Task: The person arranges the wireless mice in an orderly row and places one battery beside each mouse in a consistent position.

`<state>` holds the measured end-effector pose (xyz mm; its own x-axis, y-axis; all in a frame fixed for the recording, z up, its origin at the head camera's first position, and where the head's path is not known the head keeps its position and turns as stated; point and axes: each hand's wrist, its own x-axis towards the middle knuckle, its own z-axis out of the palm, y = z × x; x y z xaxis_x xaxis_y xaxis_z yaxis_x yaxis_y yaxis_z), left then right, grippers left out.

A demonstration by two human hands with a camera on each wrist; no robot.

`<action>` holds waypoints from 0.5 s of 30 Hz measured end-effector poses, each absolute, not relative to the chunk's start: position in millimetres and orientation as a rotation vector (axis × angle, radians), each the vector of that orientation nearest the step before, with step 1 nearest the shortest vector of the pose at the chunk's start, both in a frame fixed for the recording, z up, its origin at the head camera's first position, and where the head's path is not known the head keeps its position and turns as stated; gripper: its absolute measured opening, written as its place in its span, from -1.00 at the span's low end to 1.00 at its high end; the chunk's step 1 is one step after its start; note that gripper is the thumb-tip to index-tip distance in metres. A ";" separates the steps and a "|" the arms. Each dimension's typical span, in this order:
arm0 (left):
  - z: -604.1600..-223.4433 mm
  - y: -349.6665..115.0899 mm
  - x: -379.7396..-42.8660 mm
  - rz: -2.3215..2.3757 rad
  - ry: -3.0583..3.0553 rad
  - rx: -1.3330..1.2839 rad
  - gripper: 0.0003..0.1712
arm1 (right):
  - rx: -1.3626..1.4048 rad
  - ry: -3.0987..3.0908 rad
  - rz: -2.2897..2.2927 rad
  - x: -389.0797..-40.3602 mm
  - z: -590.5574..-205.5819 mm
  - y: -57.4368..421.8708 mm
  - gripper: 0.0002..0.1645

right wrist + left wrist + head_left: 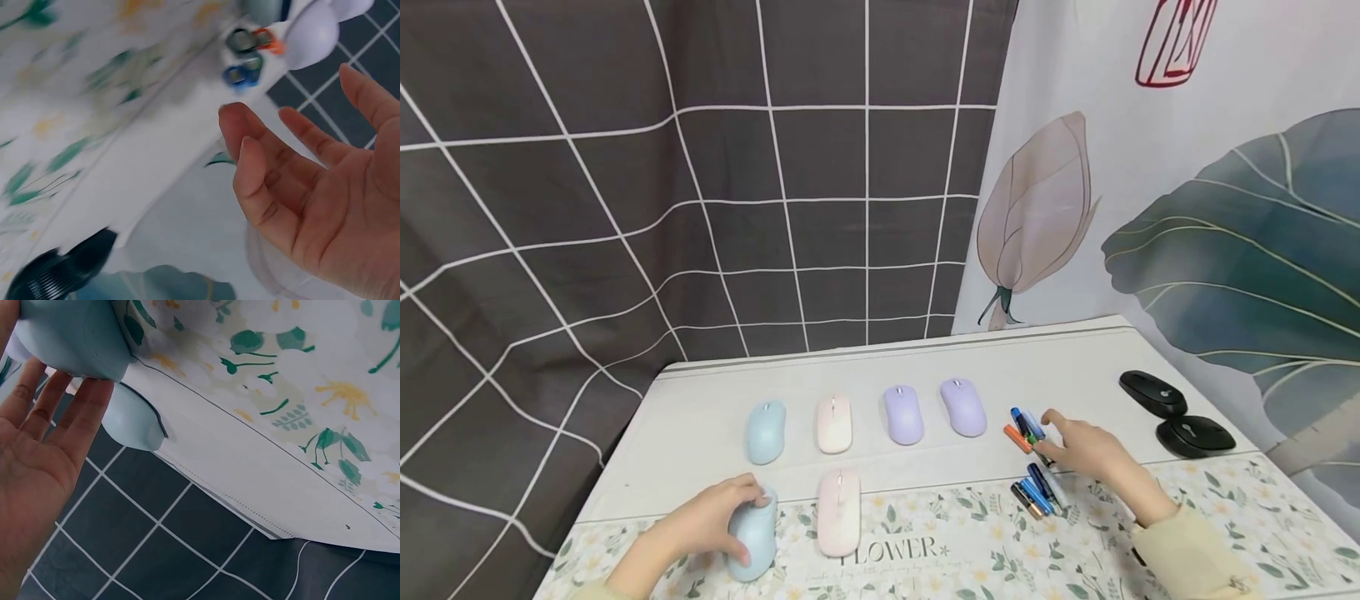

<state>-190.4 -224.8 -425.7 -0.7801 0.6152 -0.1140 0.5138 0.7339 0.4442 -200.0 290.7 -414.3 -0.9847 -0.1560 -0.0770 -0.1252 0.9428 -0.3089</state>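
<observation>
My left hand (713, 518) grips a light blue computer mouse (754, 537) at the front left, thumb on its near side and fingers at its far end. In the left wrist view the fingers lie against this blue mouse (78, 340). My right hand (1093, 450) hovers with loosely bent fingers by a small heap of short pens (1021, 435), blue, orange and green among them. From the right wrist view, the right hand (312, 194) holds nothing. A second bunch of pens (1036, 492) lies nearer, partly under the floral print area.
Another light blue mouse (766, 432), two pale pink mice (835, 424) (838, 512) and two lilac mice (903, 415) (963, 407) stand spread across the white and floral mat (925, 475). Two black mice (1153, 394) (1195, 436) sit at the right edge. Curtains (820, 225) hang behind.
</observation>
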 end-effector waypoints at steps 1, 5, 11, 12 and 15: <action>-426.5 -224.8 -190.4 0.583 2.680 0.894 -0.18 | -0.199 3.000 -0.465 -200.4 -415.2 295.5 -0.43; -428.8 -225.6 -190.8 0.585 2.681 0.887 -0.17 | -0.142 3.025 -0.450 -207.0 -420.2 316.4 -0.46; -428.2 -225.4 -191.0 0.573 2.688 0.895 -0.15 | -0.051 3.167 -0.409 -221.8 -430.9 356.9 -0.51; -427.8 -225.0 -191.0 0.571 2.687 0.896 -0.15 | -0.037 3.187 -0.416 -223.8 -432.1 364.9 -0.50; -427.1 -224.3 -191.0 0.570 2.683 0.899 -0.15 | -0.005 3.227 -0.436 -230.4 -433.2 389.9 -0.45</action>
